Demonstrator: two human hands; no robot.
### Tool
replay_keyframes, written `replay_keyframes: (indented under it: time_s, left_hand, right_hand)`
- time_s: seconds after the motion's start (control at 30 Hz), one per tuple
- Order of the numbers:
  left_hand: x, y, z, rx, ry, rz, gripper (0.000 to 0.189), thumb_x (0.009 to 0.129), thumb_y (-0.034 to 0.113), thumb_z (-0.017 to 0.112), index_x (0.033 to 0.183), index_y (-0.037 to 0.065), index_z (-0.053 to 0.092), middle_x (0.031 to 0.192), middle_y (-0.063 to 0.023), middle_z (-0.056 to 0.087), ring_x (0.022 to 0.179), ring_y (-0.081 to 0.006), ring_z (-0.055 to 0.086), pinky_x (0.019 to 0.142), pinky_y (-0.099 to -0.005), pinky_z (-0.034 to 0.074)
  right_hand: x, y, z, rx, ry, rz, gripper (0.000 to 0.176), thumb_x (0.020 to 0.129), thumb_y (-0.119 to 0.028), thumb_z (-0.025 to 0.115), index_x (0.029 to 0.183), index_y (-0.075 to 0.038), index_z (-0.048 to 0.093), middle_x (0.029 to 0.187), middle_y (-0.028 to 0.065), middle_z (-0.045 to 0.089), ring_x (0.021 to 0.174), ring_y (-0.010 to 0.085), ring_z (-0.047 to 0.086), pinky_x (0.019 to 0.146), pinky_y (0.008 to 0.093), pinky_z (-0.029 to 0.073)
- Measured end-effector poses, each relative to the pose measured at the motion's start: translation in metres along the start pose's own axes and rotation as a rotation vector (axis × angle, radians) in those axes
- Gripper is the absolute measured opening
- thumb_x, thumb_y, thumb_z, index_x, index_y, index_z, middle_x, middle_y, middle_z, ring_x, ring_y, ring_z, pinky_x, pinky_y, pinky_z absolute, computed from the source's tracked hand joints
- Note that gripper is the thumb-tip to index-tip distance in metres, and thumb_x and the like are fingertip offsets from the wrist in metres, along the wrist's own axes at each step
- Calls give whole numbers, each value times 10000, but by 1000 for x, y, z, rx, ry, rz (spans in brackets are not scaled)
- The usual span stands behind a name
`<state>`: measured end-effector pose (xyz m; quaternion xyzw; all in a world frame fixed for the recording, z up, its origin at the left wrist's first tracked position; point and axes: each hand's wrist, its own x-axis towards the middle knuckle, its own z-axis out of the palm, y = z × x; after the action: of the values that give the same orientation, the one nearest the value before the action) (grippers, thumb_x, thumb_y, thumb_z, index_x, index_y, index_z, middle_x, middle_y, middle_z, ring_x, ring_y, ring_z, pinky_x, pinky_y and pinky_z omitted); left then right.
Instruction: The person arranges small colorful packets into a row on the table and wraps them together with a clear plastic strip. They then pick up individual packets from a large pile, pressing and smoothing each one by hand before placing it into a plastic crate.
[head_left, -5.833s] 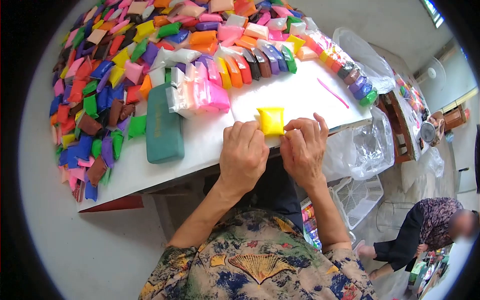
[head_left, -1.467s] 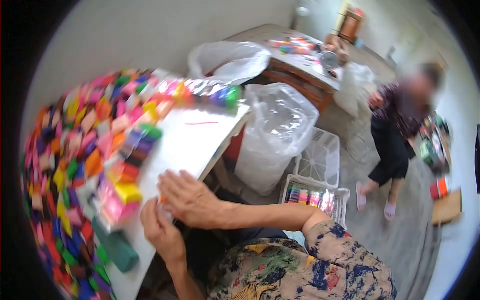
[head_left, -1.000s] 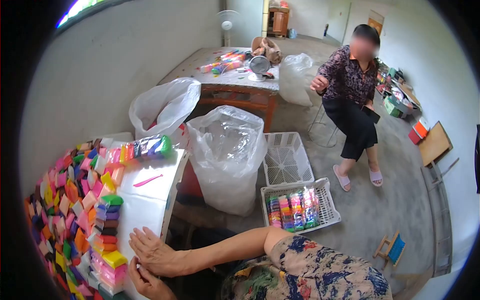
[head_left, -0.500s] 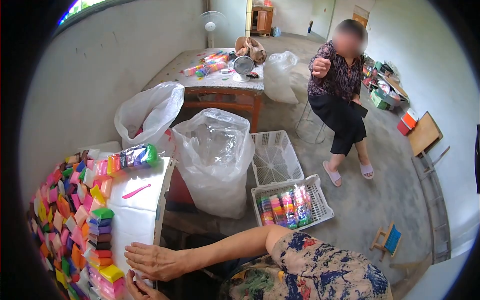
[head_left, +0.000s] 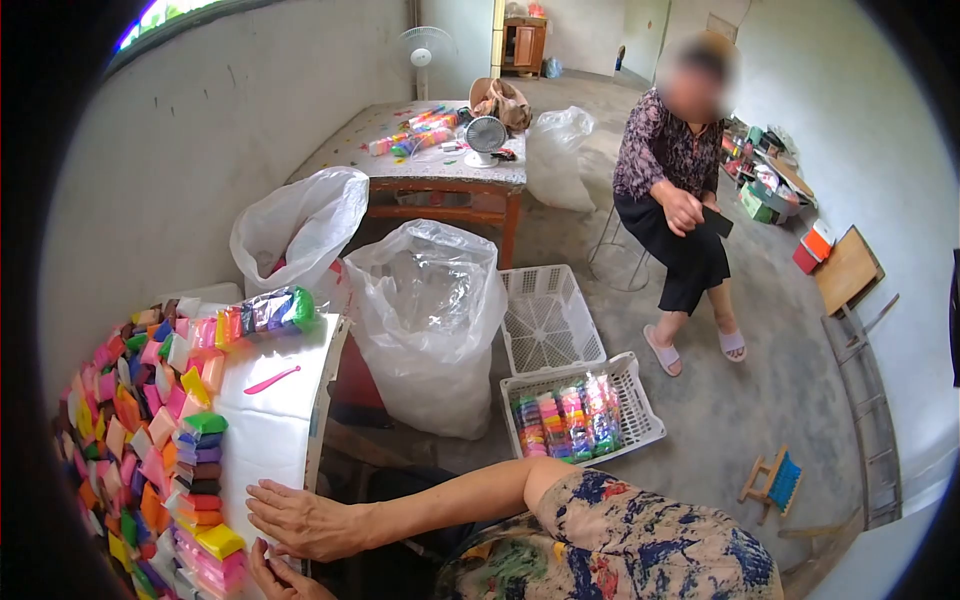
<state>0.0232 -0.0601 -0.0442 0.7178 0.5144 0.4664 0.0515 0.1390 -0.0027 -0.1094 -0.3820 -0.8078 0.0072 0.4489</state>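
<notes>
Your R hand [head_left: 308, 520] was laid out flat, fingers straight, at lower L of frame; your L hand [head_left: 285, 578] was partly cut off at btm edge, so can't tell its grip. Yellow pkt [head_left: 220, 541] lay just L of both, by pink pkts [head_left: 208, 565]. Vs. prev. frame, seated person's raised hand [head_left: 683, 212], upper R, had dropped near a dark object [head_left: 716, 222].

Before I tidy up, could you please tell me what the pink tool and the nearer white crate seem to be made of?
The pink tool is probably smooth plastic, judging by its bright, even colour. The nearer white crate looks like rigid moulded plastic, fairly matt, given its regular openwork walls.
</notes>
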Motion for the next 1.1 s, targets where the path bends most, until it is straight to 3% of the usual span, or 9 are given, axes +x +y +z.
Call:
replay_keyframes:
  time_s: [0.2, 0.3, 0.4, 0.5, 0.67, 0.73, 0.83, 0.9, 1.1]
  left_hand:
    - [0, 5, 2, -268, -25, -301, 295, 929, 35, 496, 1154, -77, 650, 1141, -256, 652, 999, -363, 646, 868, -409, 539]
    - [-1, -5, -1, -56, -22, -61, 307, 935, 46, 495, 1180, -62, 644, 1157, -245, 653, 1016, -374, 647, 896, -424, 547]
    - [-3, -12, -2, -12, -18, 5, 319, 968, 82, 477, 1219, -46, 627, 1180, -228, 654, 1061, -411, 637, 950, -449, 531]
    - [-12, -59, 11, -62, -30, -66, 298, 1002, 85, 496, 1239, -70, 592, 1215, -201, 637, 1100, -321, 608, 977, -386, 466]
    - [-3, -31, -2, 70, -11, -62, 297, 944, 63, 563, 1224, -28, 599, 1150, -184, 615, 1052, -327, 582, 920, -408, 460]
    - [-1, -23, -4, 11, -76, -112, 302, 893, 52, 623, 1184, -21, 591, 1127, -192, 585, 1049, -357, 560, 912, -428, 451]
    - [1, -23, -4, 74, -70, 16, 277, 839, 58, 691, 1093, -12, 604, 1051, -159, 574, 993, -344, 548, 893, -419, 439]
    - [-1, -23, -3, 102, -62, 61, 274, 814, 61, 715, 1055, -7, 603, 1017, -153, 562, 974, -346, 539, 879, -426, 434]
    - [2, -25, 3, 63, -49, 57, 248, 784, 48, 721, 988, -10, 592, 968, -162, 529, 944, -357, 521, 842, -454, 430]
  right_hand:
    - [2, -6, 0, -58, 10, 32, 527, 895, -231, 602, 1246, 157, 538, 1326, 326, 517, 1343, 440, 439, 1169, 523, 298]
    - [5, -8, -12, 17, 4, 45, 546, 870, -232, 608, 1237, 165, 532, 1312, 338, 521, 1321, 457, 452, 1171, 541, 274]
    - [4, -3, 7, -57, 96, 44, 552, 846, -234, 599, 1224, 162, 531, 1296, 335, 527, 1315, 474, 444, 1175, 560, 243]
    - [6, -16, 27, -279, 172, 103, 489, 835, -207, 572, 1188, 132, 561, 1268, 294, 553, 1308, 442, 459, 1149, 556, 289]
    - [20, -16, -39, 145, -112, 83, 470, 871, -172, 581, 1275, 62, 531, 1359, 265, 494, 1326, 450, 420, 1123, 537, 307]
    - [11, -7, -55, 229, 168, 147, 410, 890, -96, 561, 1259, 78, 524, 1313, 294, 519, 1244, 441, 488, 1050, 517, 388]
    - [-1, 4, -73, 133, 152, 242, 265, 835, -79, 657, 1075, 17, 596, 1245, 222, 579, 1199, 399, 535, 1057, 484, 393]
    - [-2, 4, -74, 8, 90, 118, 212, 817, -96, 678, 991, -9, 595, 1215, 197, 584, 1194, 378, 541, 1072, 524, 358]
    - [5, 2, -64, -56, 25, 33, 188, 789, -102, 702, 919, -43, 580, 1195, 143, 588, 1215, 324, 542, 1093, 585, 300]
